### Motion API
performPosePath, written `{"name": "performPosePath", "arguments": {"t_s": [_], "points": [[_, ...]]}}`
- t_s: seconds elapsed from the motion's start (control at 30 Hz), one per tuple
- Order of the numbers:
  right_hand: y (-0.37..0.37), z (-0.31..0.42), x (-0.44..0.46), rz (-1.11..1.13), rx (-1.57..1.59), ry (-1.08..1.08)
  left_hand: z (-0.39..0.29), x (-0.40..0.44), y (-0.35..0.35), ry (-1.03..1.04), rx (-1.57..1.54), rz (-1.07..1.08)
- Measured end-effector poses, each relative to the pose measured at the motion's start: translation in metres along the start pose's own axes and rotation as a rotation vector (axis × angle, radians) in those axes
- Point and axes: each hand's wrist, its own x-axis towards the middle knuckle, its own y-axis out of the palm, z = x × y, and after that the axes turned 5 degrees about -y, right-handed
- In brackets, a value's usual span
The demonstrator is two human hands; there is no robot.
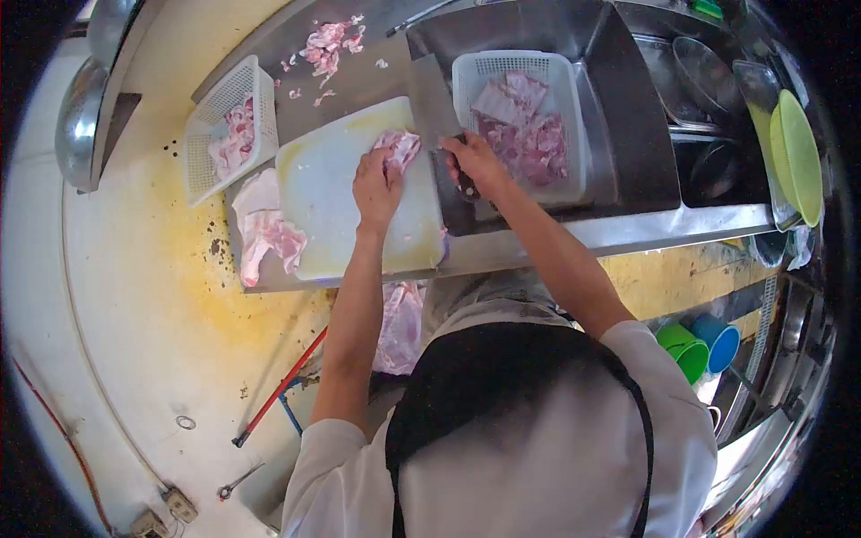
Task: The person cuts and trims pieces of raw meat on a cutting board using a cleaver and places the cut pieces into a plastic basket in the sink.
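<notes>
My left hand (378, 190) is closed on a piece of raw meat (401, 148) at the right side of the white cutting board (341, 206). In my right hand (480, 165) is a wide-bladed knife (436, 99), its dark handle gripped in the fingers. The blade points away from me, over the gap between the board and the sink, just right of the meat. Under and beside my right hand, a white perforated basket (574, 125) in the sink holds several pieces of raw meat (525, 134). Larger pieces of raw meat (269, 238) lie along the board's left edge.
Another white basket (262, 108) with meat scraps stands at the left. Loose trimmings (327, 47) lie on the metal counter behind the board. To the right are a second sink basin (717, 170) and a yellow-green colander (794, 157). Green (683, 351) and blue (717, 342) buckets sit below.
</notes>
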Motion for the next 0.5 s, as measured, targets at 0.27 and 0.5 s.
{"name": "performPosePath", "arguments": {"t_s": [0.27, 0.5], "points": [[-0.013, -0.025, -0.077, 0.160, -0.020, 0.155, 0.004, 0.005, 0.001, -0.070, -0.077, 0.028], [0.003, -0.013, -0.019, 0.148, -0.105, 0.085, 0.011, 0.005, 0.002, -0.013, -0.113, 0.049]]}}
